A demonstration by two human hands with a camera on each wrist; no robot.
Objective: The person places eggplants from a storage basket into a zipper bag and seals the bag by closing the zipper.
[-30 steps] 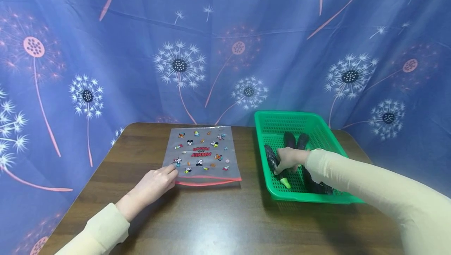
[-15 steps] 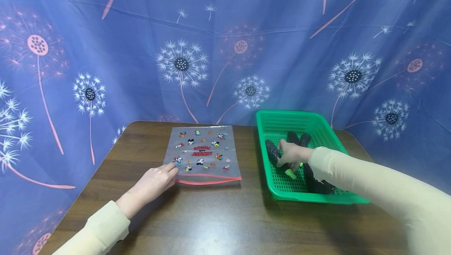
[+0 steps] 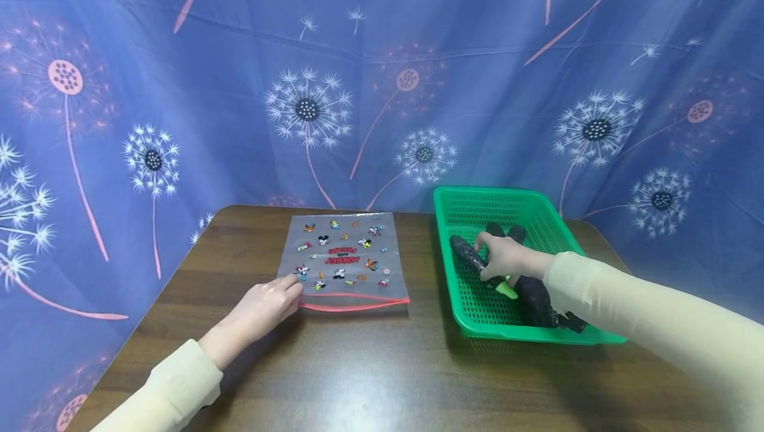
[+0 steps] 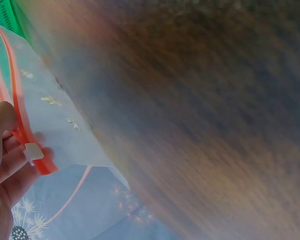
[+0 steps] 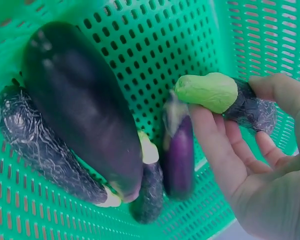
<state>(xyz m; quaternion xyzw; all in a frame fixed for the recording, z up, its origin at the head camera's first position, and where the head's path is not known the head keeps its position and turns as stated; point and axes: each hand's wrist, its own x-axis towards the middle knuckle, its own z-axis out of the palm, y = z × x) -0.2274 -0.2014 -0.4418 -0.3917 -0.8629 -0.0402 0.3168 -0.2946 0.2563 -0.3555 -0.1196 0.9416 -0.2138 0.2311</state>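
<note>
A clear zip bag printed with cartoon figures lies flat on the table, its red zip edge toward me. My left hand pinches the left end of that edge. The left wrist view shows a white slider at the fingers, and the two red strips standing apart further along. Inside the green basket, my right hand grips a dark, wrinkled eggplant with a bright green stem end, thumb on one side and fingers on the other. Beside it lie a large glossy eggplant and several smaller ones.
The basket stands on the right of the brown wooden table, its perforated walls rising around the right hand. A blue curtain with dandelion prints hangs close behind the table.
My right hand has shifted a little rightward inside the basket, and the gripped eggplant has moved with it. The left hand stays on the bag's corner.
</note>
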